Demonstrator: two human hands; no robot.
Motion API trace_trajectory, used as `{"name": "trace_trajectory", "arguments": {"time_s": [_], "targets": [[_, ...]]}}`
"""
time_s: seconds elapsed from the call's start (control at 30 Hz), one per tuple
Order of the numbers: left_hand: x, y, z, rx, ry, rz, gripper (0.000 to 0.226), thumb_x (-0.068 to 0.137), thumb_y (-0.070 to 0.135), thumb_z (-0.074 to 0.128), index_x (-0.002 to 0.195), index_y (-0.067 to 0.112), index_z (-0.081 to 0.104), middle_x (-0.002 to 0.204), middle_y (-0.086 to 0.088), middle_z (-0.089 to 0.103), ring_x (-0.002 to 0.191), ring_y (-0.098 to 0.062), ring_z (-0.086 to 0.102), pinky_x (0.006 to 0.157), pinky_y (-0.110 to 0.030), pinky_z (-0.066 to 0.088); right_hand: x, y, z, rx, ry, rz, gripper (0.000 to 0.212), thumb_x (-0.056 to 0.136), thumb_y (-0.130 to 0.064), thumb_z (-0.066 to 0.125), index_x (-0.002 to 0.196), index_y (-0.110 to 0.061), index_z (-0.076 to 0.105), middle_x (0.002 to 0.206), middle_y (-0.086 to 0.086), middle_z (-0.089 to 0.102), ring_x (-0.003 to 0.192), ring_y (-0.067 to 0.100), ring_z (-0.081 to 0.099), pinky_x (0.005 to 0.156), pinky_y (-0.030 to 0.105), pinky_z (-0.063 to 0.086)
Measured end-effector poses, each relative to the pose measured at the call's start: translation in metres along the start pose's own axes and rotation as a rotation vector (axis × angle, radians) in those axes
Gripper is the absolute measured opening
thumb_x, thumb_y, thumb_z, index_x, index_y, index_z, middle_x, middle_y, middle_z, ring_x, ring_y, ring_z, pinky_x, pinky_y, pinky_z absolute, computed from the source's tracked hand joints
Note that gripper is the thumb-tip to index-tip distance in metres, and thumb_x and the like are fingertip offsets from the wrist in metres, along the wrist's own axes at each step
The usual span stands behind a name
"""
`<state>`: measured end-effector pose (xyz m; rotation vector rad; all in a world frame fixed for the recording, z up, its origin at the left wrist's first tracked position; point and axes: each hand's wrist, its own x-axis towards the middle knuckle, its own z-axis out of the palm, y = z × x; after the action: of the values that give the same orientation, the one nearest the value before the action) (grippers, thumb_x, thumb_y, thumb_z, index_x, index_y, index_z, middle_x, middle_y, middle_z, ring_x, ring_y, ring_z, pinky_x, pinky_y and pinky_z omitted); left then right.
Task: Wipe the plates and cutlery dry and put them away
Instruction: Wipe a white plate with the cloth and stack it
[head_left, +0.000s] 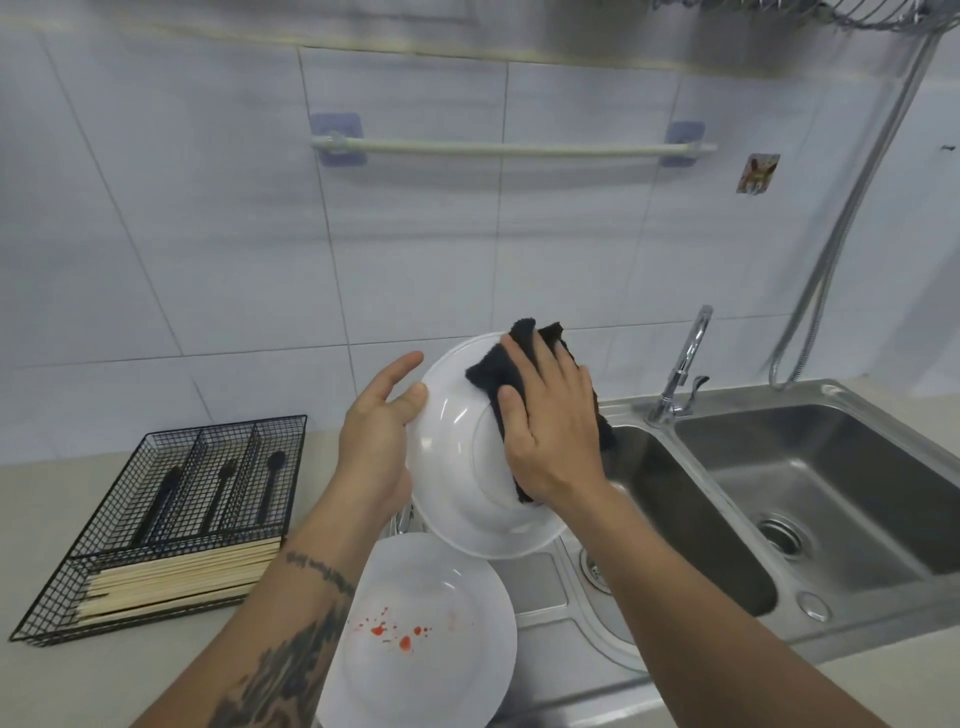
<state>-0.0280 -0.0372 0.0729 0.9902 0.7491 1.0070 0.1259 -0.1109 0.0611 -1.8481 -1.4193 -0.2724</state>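
Right fingers: lay straight and spread, pressing a black cloth (524, 364) flat against the held plate (457, 441); the right hand (550, 431) curled round nothing.
Left fingers: the left hand (376, 441) gripped that plate's left rim, thumb on the near face, the other fingers reaching behind it, index tip showing above the edge.
Held plate: white, tilted up on edge, lifted above the sink's (857, 467) left side, facing the camera.
Cloth: bunched, covering the plate's upper right part and hanging past its right rim.
Second plate: another white plate (426, 623) stood just below, with red spots on its face, its top edge hidden behind the held one.
Cutlery tray: a black wire tray (156, 525) sat well left on the counter (62, 675), with dark utensils in its upper compartments and pale chopsticks (176, 582) in the lower one.
Beyond: a tap (685, 364) rose right of the cloth; a towel rail (511, 149) ran across the tiled wall.
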Motion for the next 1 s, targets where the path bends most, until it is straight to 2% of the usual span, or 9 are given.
{"name": "trace_trajectory", "arguments": {"time_s": [0.1, 0.27, 0.4, 0.47, 0.53, 0.6, 0.7, 0.77, 1.0], "targets": [[0.001, 0.000, -0.002, -0.029, 0.034, 0.030, 0.033, 0.098, 0.012, 0.059, 0.112, 0.038, 0.073, 0.119, -0.014, 0.071, 0.096, -0.031, 0.070, 0.085, -0.046, 0.059, -0.003, 0.011, 0.003, 0.081, 0.011, 0.045, 0.056, 0.096, -0.042, 0.026, 0.151, -0.034, 0.027, 0.160, -0.006, 0.024, 0.147, 0.018, 0.018, 0.120, 0.043, 0.013], [0.001, -0.002, -0.015, -0.036, 0.082, 0.054, 0.033, 0.098, 0.012, 0.059, 0.110, 0.040, 0.074, 0.121, -0.014, 0.070, 0.093, -0.028, 0.066, 0.087, -0.046, 0.057, -0.033, 0.027, 0.017, 0.384, 0.002, 0.281, 0.057, 0.096, -0.037, 0.031, 0.152, -0.039, 0.023, 0.160, -0.010, 0.022, 0.146, 0.006, 0.014, 0.118, 0.027, 0.010], [-0.003, -0.006, -0.013, 0.209, -0.031, 0.187, 0.041, 0.096, 0.008, 0.058, 0.112, 0.045, 0.071, 0.087, -0.007, 0.072, 0.078, -0.023, 0.063, 0.084, -0.046, 0.055, -0.027, 0.019, 0.017, 0.506, 0.038, 0.453, 0.049, 0.104, -0.033, 0.032, 0.151, -0.039, 0.024, 0.162, -0.010, 0.017, 0.148, 0.004, 0.009, 0.117, 0.024, 0.005], [-0.004, -0.008, -0.007, 0.346, -0.114, 0.245, 0.044, 0.097, 0.006, 0.057, 0.117, 0.044, 0.068, 0.072, -0.001, 0.064, 0.067, -0.016, 0.057, 0.073, -0.038, 0.054, -0.017, 0.012, 0.014, 0.425, 0.028, 0.382, 0.051, 0.101, -0.040, 0.028, 0.152, -0.039, 0.024, 0.161, -0.012, 0.018, 0.147, 0.005, 0.010, 0.119, 0.028, 0.008], [-0.005, -0.008, -0.003, 0.417, -0.171, 0.289, 0.046, 0.098, 0.004, 0.055, 0.122, 0.042, 0.064, 0.063, 0.005, 0.056, 0.056, -0.008, 0.049, 0.062, -0.022, 0.047, -0.008, 0.007, 0.010, 0.328, 0.033, 0.247, 0.052, 0.098, -0.040, 0.028, 0.150, -0.037, 0.029, 0.157, -0.010, 0.027, 0.143, 0.008, 0.018, 0.117, 0.030, 0.015], [-0.004, -0.006, -0.002, 0.453, -0.200, 0.324, 0.047, 0.098, 0.002, 0.054, 0.124, 0.040, 0.063, 0.063, 0.003, 0.051, 0.055, -0.006, 0.045, 0.062, -0.014, 0.044, -0.002, 0.007, 0.004, 0.225, 0.028, 0.135, 0.047, 0.096, -0.036, 0.032, 0.142, -0.034, 0.039, 0.143, -0.006, 0.042, 0.128, 0.016, 0.033, 0.111, 0.032, 0.027], [0.003, -0.001, -0.007, 0.508, -0.168, 0.400, 0.047, 0.096, 0.000, 0.056, 0.121, 0.039, 0.065, 0.065, 0.005, 0.052, 0.061, -0.006, 0.047, 0.070, -0.012, 0.044, 0.001, 0.006, -0.003, 0.139, 0.001, 0.026, 0.035, 0.093, -0.029, 0.036, 0.126, -0.032, 0.048, 0.116, -0.006, 0.049, 0.104, 0.017, 0.041, 0.095, 0.040, 0.039], [0.007, 0.000, -0.008, 0.522, -0.132, 0.434, 0.046, 0.095, 0.000, 0.058, 0.117, 0.039, 0.067, 0.064, 0.012, 0.055, 0.061, -0.004, 0.049, 0.070, -0.011, 0.043, -0.001, 0.004, -0.005, 0.126, 0.008, -0.033, 0.031, 0.091, -0.025, 0.038, 0.118, -0.031, 0.052, 0.111, -0.008, 0.049, 0.099, 0.016, 0.042, 0.089, 0.039, 0.040], [0.006, -0.013, -0.013, 0.432, -0.035, 0.436, 0.043, 0.097, 0.004, 0.055, 0.117, 0.039, 0.068, 0.087, 0.011, 0.065, 0.079, -0.004, 0.059, 0.075, -0.013, 0.046, -0.016, -0.009, 0.008, 0.076, 0.086, -0.142, 0.032, 0.081, -0.015, 0.042, 0.107, -0.023, 0.058, 0.100, -0.006, 0.056, 0.086, 0.022, 0.048, 0.077, 0.041, 0.041]]}}
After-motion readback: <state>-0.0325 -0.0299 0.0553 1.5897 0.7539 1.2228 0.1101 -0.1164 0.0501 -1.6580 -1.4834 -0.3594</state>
